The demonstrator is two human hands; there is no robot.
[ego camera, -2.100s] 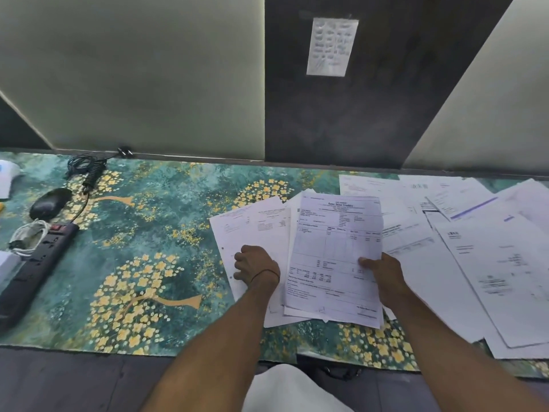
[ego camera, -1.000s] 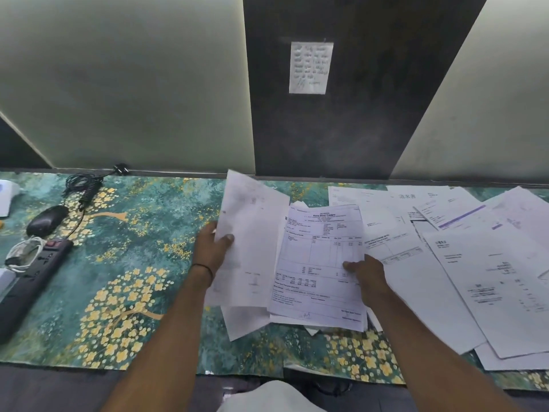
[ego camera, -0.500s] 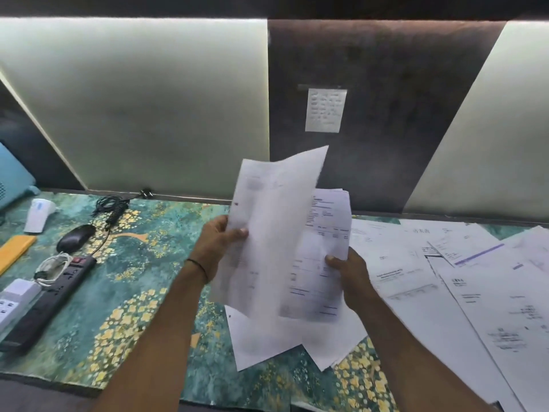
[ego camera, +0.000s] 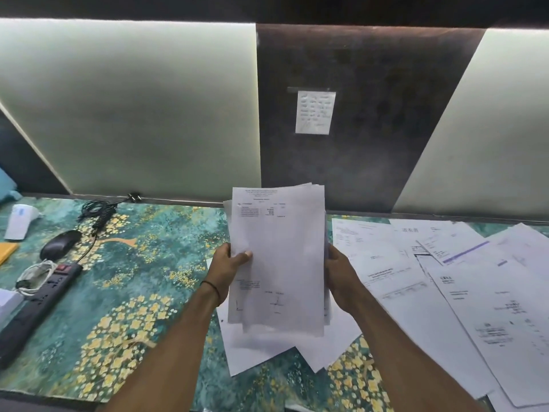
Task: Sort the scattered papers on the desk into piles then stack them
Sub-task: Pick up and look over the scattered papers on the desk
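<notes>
Papers: small sheaf (ego camera: 279, 257) held upright above the desk (ego camera: 133, 278), left hand (ego camera: 227, 270) pinching its left edge, right hand (ego camera: 341, 278) gripping its right edge. Judged early stage: loose sheets (ego camera: 258, 346) lie below the hands, and the scattered sheets (ego camera: 416, 292) right of the right hand are unsorted.

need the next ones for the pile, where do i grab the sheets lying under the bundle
Probably the near corners. The sheets lie flat on the desk, fanned, with corners pointing toward you, so come from the near side, thumb on top, and slide them up. Both the left hand and right hand grip the bundle, so free one first.
</notes>
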